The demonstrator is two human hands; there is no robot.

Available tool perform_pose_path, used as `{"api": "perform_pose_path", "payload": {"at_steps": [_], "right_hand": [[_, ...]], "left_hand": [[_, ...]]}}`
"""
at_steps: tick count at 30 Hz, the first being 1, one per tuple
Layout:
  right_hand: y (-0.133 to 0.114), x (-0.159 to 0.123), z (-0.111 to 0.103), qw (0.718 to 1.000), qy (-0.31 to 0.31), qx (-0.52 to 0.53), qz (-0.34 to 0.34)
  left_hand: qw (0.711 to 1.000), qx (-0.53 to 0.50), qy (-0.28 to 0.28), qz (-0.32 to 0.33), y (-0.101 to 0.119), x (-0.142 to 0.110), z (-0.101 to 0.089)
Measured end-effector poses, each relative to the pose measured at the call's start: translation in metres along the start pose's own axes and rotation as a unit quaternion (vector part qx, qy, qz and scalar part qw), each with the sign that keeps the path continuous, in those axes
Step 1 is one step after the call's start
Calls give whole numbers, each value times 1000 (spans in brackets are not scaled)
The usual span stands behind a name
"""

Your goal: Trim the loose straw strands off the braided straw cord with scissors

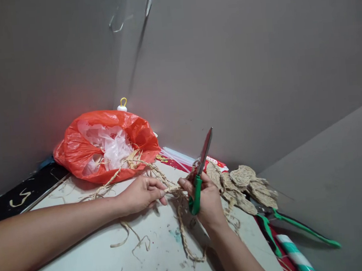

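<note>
My left hand [144, 192] is closed, pinching a thin braided straw cord [185, 231] between thumb and fingers. The cord runs across to my right hand [209, 200] and also hangs in a loop onto the white tabletop. Held in my right hand is a pair of scissors with green handles [198, 194], its blades pointing up and away from the cord. My right thumb and fingertips are also at the cord. More of the braid trails back toward a red plastic bag [76, 154], which stands open with clear plastic and straw inside.
Coiled straw pieces [242, 178] lie piled at the right. Beside them are green-handled pliers or shears [304, 226] and a striped roll [295, 251]. Loose straw scraps [142, 241] lie on the white board [93, 259]. Grey walls close in behind; a dark panel [25, 191] is at left.
</note>
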State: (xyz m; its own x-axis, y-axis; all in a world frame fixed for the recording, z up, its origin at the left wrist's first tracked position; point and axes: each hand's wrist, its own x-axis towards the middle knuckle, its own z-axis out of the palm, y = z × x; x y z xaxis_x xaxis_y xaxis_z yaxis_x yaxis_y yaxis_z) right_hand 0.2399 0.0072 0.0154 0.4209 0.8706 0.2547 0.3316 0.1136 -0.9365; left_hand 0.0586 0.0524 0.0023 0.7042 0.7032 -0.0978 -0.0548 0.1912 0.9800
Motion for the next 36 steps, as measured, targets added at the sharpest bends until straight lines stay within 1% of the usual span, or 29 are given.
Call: {"api": "perform_pose_path", "payload": {"at_steps": [4, 8, 11, 14, 16, 18, 21, 23, 26, 29, 31, 33, 36], "right_hand": [[3, 2, -1, 1000, 4, 8, 1], [4, 2, 2, 998, -1, 52, 27], [6, 3, 2, 998, -16, 50, 30], [8, 6, -1, 998, -47, 25, 35], [8, 8, -5, 997, -60, 1, 42], [7, 11, -9, 997, -57, -40, 37], [3, 15, -16, 993, -33, -115, -12], [2, 17, -19, 984, -32, -165, -55], [1, 17, -25, 959, -71, -253, -110], [4, 17, -32, 919, -107, -337, -173], [8, 18, -37, 888, -108, -397, -203], [13, 21, -41, 851, -95, -461, -231], [21, 25, -43, 794, -73, -522, -304]], "left_hand": [[1000, -8, 2, 13, 7, -3, 2], [999, 32, 25, 36, 8, -3, 2], [997, 43, 45, 50, 6, 0, 1], [995, 25, 86, 44, 7, 1, 0], [993, -5, 116, 19, 12, 1, -2], [990, -39, 137, -6, 18, 1, -6], [985, -87, 151, -12, 27, 0, -12], [982, -118, 148, -7, 30, 0, -15], [978, -156, 138, -9, 30, 3, -19], [974, -180, 136, -19, 27, 6, -23], [972, -189, 140, -24, 25, 8, -25], [970, -199, 139, -33, 23, 10, -28], [968, -219, 120, -39, 20, 13, -33]]}}
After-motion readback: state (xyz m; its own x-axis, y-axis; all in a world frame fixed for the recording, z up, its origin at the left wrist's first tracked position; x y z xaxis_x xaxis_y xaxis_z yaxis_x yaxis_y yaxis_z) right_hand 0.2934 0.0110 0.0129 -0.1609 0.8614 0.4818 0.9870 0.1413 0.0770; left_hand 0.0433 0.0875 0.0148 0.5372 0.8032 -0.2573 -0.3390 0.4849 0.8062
